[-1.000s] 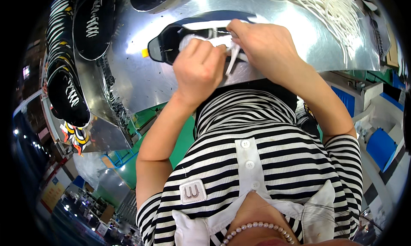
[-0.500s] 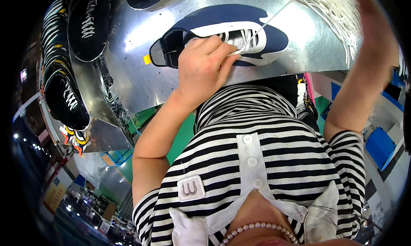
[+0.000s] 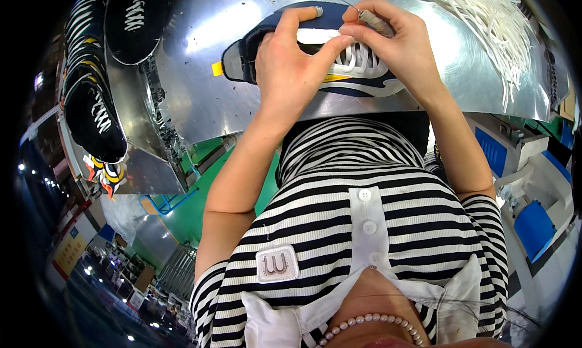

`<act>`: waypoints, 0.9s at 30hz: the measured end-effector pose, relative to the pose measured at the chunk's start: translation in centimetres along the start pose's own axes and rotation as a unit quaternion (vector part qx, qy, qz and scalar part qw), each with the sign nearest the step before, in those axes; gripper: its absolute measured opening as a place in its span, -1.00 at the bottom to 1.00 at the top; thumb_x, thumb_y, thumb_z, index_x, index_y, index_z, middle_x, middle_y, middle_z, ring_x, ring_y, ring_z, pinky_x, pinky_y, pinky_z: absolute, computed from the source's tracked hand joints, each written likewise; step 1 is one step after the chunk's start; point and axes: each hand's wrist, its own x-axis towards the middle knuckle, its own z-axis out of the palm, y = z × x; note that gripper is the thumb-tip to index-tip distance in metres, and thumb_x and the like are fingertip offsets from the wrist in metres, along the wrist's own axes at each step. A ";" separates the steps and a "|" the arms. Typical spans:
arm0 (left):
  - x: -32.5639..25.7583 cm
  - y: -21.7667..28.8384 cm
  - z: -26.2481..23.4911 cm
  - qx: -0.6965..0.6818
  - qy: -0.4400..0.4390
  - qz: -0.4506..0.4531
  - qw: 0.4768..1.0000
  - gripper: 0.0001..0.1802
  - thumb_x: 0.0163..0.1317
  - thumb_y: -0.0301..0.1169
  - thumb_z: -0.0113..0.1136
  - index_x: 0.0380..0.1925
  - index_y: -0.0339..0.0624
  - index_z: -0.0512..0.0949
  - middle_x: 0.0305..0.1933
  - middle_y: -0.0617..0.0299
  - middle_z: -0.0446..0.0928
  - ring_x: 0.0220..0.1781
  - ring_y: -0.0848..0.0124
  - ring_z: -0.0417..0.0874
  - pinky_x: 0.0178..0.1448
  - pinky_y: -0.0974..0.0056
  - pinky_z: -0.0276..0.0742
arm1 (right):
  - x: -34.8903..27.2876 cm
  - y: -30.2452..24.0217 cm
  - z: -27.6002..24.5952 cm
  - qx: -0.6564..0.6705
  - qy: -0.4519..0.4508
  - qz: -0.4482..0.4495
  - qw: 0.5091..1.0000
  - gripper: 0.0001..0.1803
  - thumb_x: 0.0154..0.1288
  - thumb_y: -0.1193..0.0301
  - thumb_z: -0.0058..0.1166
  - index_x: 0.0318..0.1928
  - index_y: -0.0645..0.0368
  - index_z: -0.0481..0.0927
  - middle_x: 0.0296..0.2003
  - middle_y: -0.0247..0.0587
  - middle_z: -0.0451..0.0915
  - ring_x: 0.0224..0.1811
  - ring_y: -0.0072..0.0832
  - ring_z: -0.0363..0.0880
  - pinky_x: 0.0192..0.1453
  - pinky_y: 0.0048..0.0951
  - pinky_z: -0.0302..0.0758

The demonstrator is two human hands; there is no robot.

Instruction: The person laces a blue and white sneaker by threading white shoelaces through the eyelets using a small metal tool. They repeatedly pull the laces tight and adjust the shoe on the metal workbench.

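1. A navy sneaker (image 3: 339,75) is being held on the metal table (image 3: 200,99), just beside its near edge.
2. It is being clamped under the left hand (image 3: 288,69).
3. A white lace (image 3: 321,36) over the sneaker is being pinched by the right hand (image 3: 397,45), fingers together.

Black shoes (image 3: 97,115) — perhaps racked — beside white laces (image 3: 485,15).
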 end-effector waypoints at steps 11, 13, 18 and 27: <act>-0.1 -0.7 0.8 -0.032 0.009 0.033 0.999 -0.53 0.06 -0.43 0.46 -0.03 -0.29 0.54 -0.21 0.13 0.69 -0.20 0.49 0.69 -0.08 0.39 0.61 | -3.3 -1.4 -1.6 -0.150 -0.023 -0.012 0.988 -0.85 0.43 0.45 0.07 -0.10 0.28 0.53 -0.43 -0.27 0.64 -0.38 -0.59 0.58 -0.25 -0.57 0.49; -0.1 -0.8 0.8 -0.034 0.016 0.038 0.999 -0.53 0.05 -0.44 0.45 -0.02 -0.28 0.53 -0.22 0.13 0.69 -0.21 0.48 0.69 -0.08 0.38 0.60 | -3.2 -1.7 -1.7 -0.157 -0.028 -0.016 0.987 -0.86 0.42 0.46 0.08 -0.12 0.28 0.54 -0.44 -0.27 0.64 -0.40 -0.59 0.58 -0.27 -0.56 0.49; -0.3 -0.5 1.2 -0.016 0.035 0.032 0.999 -0.52 0.05 -0.44 0.44 -0.01 -0.28 0.52 -0.23 0.14 0.69 -0.22 0.47 0.69 -0.07 0.39 0.60 | -3.5 -1.5 -1.8 -0.133 -0.012 -0.027 0.991 -0.87 0.41 0.45 0.08 -0.17 0.28 0.54 -0.45 -0.25 0.65 -0.42 -0.56 0.59 -0.31 -0.54 0.48; -0.7 -0.2 0.4 -0.103 -0.001 0.021 0.994 -0.52 0.11 -0.47 0.41 0.03 -0.33 0.49 -0.23 0.15 0.68 -0.22 0.48 0.69 -0.09 0.40 0.61 | -1.9 -1.8 -1.9 -0.203 -0.078 -0.037 0.975 -0.86 0.37 0.42 0.07 -0.21 0.26 0.51 -0.46 -0.17 0.64 -0.47 -0.41 0.60 -0.36 -0.42 0.45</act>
